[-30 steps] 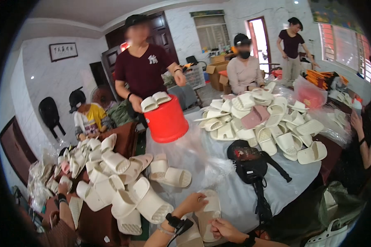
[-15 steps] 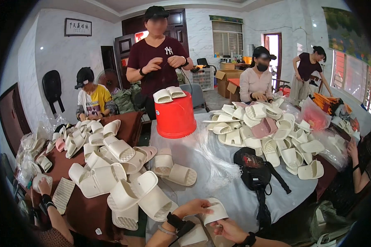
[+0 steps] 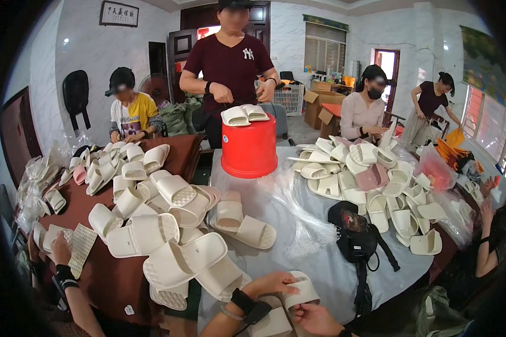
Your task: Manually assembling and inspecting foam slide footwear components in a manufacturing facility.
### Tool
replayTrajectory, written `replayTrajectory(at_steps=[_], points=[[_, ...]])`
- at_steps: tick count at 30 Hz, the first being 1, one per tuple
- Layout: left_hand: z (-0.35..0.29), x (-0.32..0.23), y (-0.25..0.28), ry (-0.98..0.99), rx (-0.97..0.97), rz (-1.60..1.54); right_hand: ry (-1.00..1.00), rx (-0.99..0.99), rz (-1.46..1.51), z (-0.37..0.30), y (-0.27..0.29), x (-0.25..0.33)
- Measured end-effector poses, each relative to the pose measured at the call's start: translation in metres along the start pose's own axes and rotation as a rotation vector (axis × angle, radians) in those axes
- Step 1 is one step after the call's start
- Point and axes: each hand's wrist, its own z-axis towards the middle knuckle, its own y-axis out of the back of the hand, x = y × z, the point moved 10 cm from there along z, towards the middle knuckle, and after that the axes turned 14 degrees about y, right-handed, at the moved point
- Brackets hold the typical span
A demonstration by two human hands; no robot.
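Note:
A cream slide slipper (image 3: 305,293) is between my hands at the front edge of the table. My left hand (image 3: 275,284) grips it at the strap's left side, thumb and fingers closed. With its fingers pinched at the near edge of the strap, my right hand (image 3: 315,319) holds it from the right. Just beneath, partly hidden by my left forearm, lies a second cream slipper (image 3: 272,324). Left of my hands is a big heap of cream slippers (image 3: 194,255), and a separate pair (image 3: 252,231) rests farther up on the grey sheet.
An upturned red bucket (image 3: 248,149) carries two slippers. Clear plastic strands (image 3: 306,224) and a black bag (image 3: 351,233) lie mid-table. Another slipper pile (image 3: 396,194) covers the right side. Several co-workers sit or stand around; one's hand (image 3: 62,247) touches a slipper at left.
The view has shifted slightly, but both hands keep the same slipper. The standing co-worker's hands have moved lower and apart behind the bucket. A far-right co-worker now lifts something orange.

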Motion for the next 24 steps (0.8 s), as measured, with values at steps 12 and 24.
replayTrajectory(at_steps=[12,24], points=[[0.007,0.013,-0.003,0.056,0.061,-0.011,0.175,-0.129,-0.473,0.017,0.020,0.015],[-0.001,0.017,0.005,0.244,-0.049,-0.076,0.329,0.001,-0.454,0.004,0.016,0.026]])
